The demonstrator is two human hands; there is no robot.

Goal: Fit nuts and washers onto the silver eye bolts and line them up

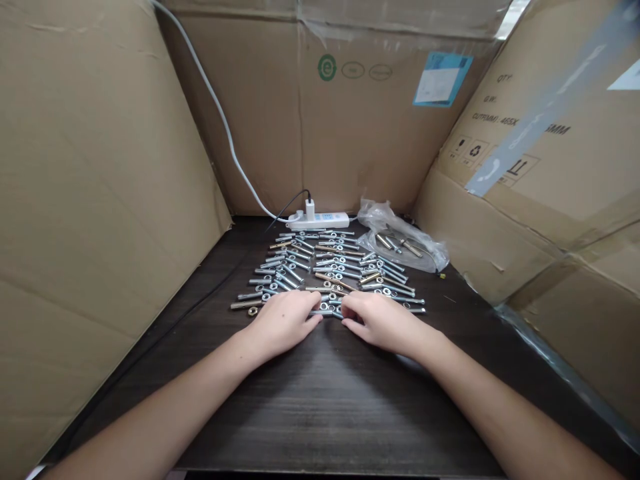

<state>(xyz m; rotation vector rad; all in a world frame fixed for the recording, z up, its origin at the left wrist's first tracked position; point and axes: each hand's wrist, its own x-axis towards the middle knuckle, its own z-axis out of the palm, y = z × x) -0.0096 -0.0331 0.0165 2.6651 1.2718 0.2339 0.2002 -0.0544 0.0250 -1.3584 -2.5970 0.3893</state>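
Observation:
Several metal bolts with washers and nuts (330, 267) lie in rows on a dark wooden table (320, 400). My left hand (283, 320) and my right hand (383, 320) rest side by side at the near edge of the rows. Their fingertips curl in toward each other and pinch a bolt (330, 311) that lies between them. The palms face down and hide most of that bolt.
Cardboard walls (90, 200) close in the table on the left, back and right. A white power strip (320, 219) with a plugged cable sits at the back. A clear plastic bag (405, 243) with a few bolts lies at the back right.

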